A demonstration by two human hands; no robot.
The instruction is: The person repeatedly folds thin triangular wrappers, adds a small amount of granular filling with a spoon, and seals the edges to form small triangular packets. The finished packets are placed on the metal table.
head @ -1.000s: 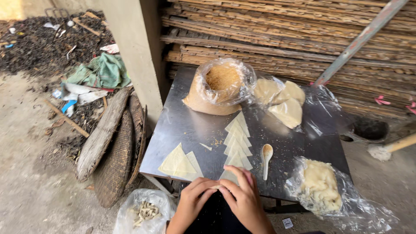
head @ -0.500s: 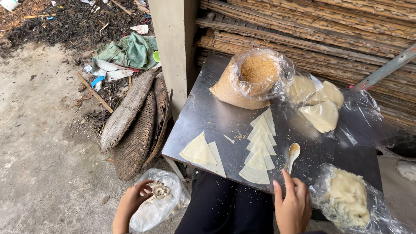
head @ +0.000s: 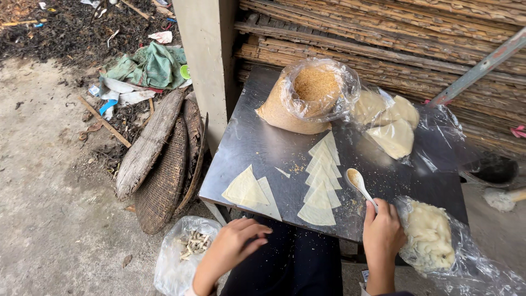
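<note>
A woven basket [head: 164, 181] leans beside green cloth [head: 150, 67] and a concrete pillar [head: 205, 55].

Spoon [head: 359, 185] right of wrapper row [head: 321, 178]

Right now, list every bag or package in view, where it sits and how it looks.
Crumb bag: table's back, clear plastic, open, golden-brown.
Wrapper bag: back right, clear, pale sheets.
Dough bag: front right beside right hand, clear, cream lumps.
Floor bag: below left hand, clear, pale rolled pieces.
</note>
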